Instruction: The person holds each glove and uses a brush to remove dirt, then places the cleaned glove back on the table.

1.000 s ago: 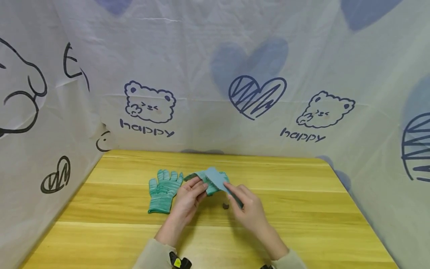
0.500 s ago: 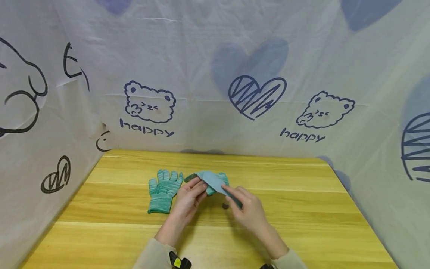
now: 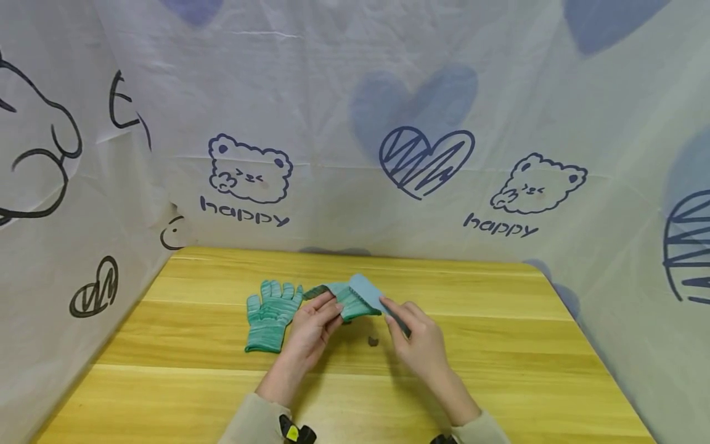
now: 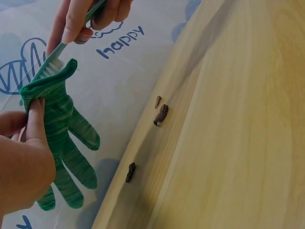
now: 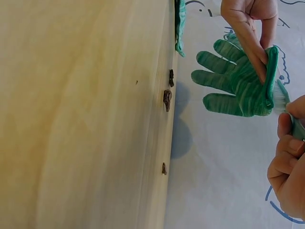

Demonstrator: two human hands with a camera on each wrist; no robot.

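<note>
My left hand (image 3: 310,327) pinches a green-striped knit glove (image 3: 357,308) near its cuff, above the middle of the table. In the left wrist view the glove's fingers hang downward. My right hand (image 3: 418,339) grips the handle of a brush (image 3: 366,291) with a flat blue-green back. White bristles (image 5: 281,98) show in the right wrist view, right beside the cuff's edge; whether they touch it I cannot tell. A second matching glove (image 3: 272,317) lies flat on the table, palm area spread, left of my left hand.
Several small dark brown clumps, one of them a clump (image 4: 162,114) near the far part of the wooden table (image 3: 499,370), lie below the held glove. A printed white cloth (image 3: 333,197) rises behind the table and along both sides.
The brush slid down-left across the held glove, then came back up and right to its edge. My right hand moved slightly right with it, while the left hand stayed nearly still.
</note>
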